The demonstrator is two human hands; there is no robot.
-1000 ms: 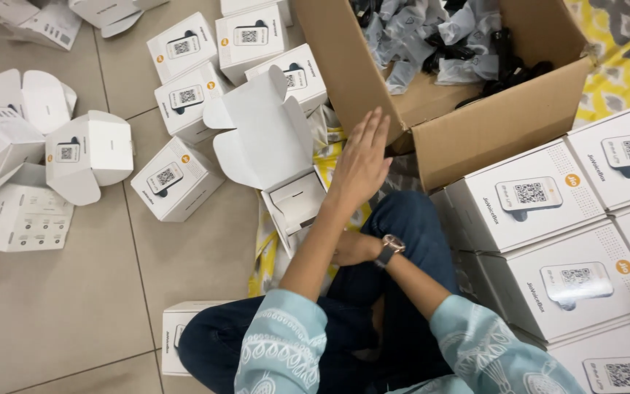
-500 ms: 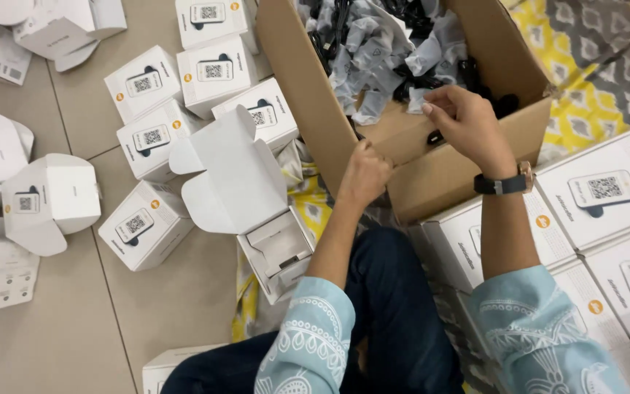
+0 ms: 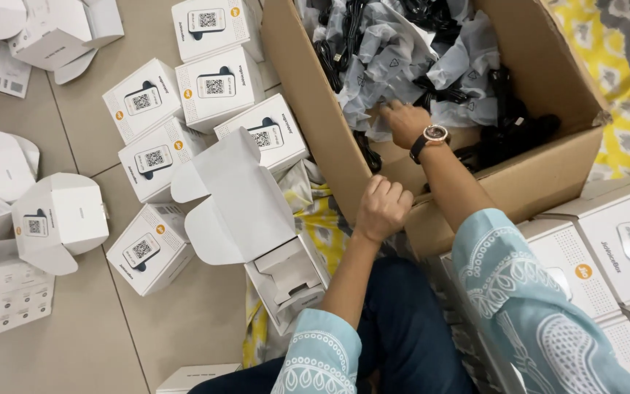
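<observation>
The right hand [image 3: 405,120] reaches into the carton [image 3: 475,191], fingers bent down onto the grey bags [image 3: 395,58] of black cables [image 3: 508,128]. Whether it has closed on one bag or only rests on the pile cannot be told: the fingertips are hidden among the plastic. The left hand [image 3: 383,209] is curled shut over the near corner edge of the carton, holding the wall.

An open white box [image 3: 257,219] lies on the floor just left of the left arm, lid flap raised, inner tray bare. Closed white boxes [image 3: 184,95] lie beyond it on the tiles; more are stacked at the right [image 3: 607,255], touching the carton's side. Flat unfolded boxes [image 3: 52,219] sit at far left.

Procedure for the step in hand, judged from this view:

1. Keep the left hand on the carton edge. The wall leans toward the person and would likely shift under a pull from inside.
2. Take one bag only. The bags overlap and loose cables run between them, so lift by the bag's body, not by a corner.
3. Raise it straight up until it clears the pile. A sideways drag may snag neighbouring cables and bring several out together.
4. Carry it over the near wall to the open box, which is within short reach.
</observation>
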